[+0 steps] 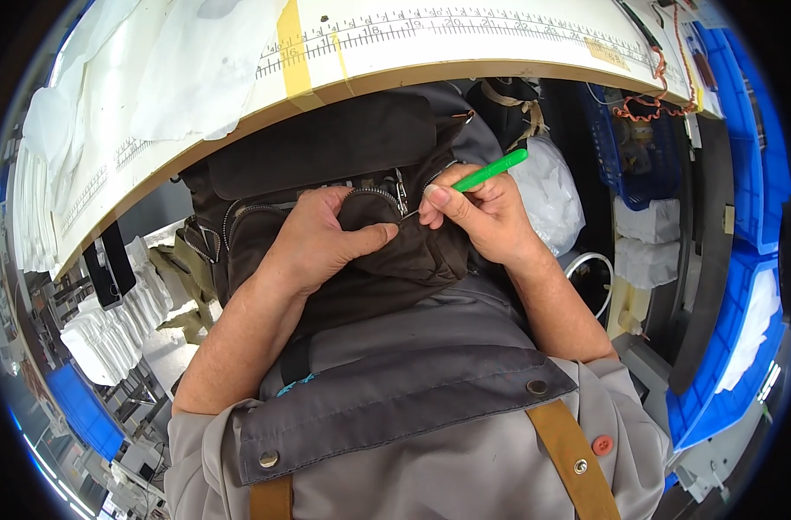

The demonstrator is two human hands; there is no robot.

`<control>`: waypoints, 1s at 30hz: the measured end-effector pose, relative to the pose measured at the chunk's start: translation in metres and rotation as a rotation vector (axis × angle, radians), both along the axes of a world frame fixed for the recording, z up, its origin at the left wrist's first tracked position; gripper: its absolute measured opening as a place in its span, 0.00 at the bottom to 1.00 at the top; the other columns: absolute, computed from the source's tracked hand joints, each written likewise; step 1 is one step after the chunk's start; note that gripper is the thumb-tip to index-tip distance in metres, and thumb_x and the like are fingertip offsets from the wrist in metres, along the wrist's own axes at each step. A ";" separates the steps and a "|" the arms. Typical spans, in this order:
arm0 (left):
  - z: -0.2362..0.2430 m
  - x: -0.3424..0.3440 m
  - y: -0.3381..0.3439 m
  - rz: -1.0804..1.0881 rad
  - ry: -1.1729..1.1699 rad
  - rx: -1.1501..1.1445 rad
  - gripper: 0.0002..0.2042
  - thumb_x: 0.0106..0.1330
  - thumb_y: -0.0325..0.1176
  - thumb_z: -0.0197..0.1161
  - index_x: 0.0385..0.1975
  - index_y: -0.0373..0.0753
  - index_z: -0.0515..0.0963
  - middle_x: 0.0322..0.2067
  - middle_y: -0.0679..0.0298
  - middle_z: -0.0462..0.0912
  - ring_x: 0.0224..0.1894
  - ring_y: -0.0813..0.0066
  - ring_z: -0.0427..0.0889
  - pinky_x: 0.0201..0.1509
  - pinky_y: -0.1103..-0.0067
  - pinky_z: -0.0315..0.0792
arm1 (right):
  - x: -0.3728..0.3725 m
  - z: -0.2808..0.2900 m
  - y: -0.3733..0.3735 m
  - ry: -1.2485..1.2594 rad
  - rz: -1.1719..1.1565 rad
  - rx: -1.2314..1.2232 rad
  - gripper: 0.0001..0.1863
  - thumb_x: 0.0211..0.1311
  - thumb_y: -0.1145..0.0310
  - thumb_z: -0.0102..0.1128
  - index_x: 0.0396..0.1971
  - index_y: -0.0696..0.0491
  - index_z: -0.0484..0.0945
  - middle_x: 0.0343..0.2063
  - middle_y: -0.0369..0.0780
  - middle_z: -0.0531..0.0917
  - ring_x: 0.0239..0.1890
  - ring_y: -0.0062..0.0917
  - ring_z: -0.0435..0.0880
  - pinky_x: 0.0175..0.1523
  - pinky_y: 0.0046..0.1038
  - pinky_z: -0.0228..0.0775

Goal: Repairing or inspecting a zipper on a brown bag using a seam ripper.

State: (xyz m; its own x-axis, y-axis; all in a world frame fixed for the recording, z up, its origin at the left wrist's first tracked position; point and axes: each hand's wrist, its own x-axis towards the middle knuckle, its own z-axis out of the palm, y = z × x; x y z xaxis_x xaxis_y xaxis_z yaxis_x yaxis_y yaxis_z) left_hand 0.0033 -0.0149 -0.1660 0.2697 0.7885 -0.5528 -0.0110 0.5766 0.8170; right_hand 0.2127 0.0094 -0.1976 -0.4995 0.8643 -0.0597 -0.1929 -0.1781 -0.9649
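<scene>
White flat pieces [100, 347] stand in a close-packed row at far left, below the end of a pale worktable [395, 59]. Loose white sheets [179, 74] cover the worktable's left part; next to them a yellow strip [296, 52] crosses a printed scale, whose markings continue rightward. Below the worktable's near edge, a dark brown bag [352, 279] rests on the lap of the seated person, its broad flap uppermost and a curved metal zip [374, 192] across its front. The left hand [317, 241] lies on the bag, thumb and forefinger parted on either side of the curve of the zip (whether they grip the cloth cannot be told). To its right, the right hand [489, 224] pinches a green-handled tool [496, 170] between thumb and fingers. The handle slants up and to the right; a thin, dark shaft extends from the fingertips to the bag, near the zip's right side. Farther right are a white plastic bag [553, 195], a blue basket [610, 147], wrapped white bundles [647, 243] and, at the margin, blue bins [746, 139].
</scene>
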 end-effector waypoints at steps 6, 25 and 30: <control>-0.001 0.000 -0.001 0.023 -0.019 0.016 0.11 0.51 0.23 0.65 0.35 0.29 0.77 0.29 0.66 0.80 0.31 0.86 0.75 0.37 0.86 0.71 | -0.002 0.004 0.002 0.008 0.013 -0.044 0.09 0.62 0.70 0.54 0.31 0.62 0.77 0.26 0.39 0.79 0.28 0.18 0.79 0.34 0.18 0.72; 0.002 -0.001 0.004 -0.020 -0.052 0.057 0.14 0.51 0.20 0.63 0.38 0.35 0.75 0.38 0.67 0.75 0.41 0.84 0.71 0.46 0.86 0.65 | -0.002 0.001 0.001 -0.007 0.020 -0.049 0.10 0.62 0.68 0.54 0.31 0.61 0.78 0.25 0.38 0.80 0.28 0.17 0.79 0.35 0.18 0.72; 0.003 0.002 0.005 -0.032 -0.016 0.126 0.14 0.51 0.20 0.62 0.39 0.36 0.74 0.37 0.67 0.74 0.41 0.83 0.71 0.46 0.86 0.65 | 0.000 0.000 0.001 0.005 0.019 -0.047 0.10 0.62 0.69 0.54 0.32 0.61 0.77 0.26 0.39 0.80 0.29 0.17 0.79 0.36 0.18 0.72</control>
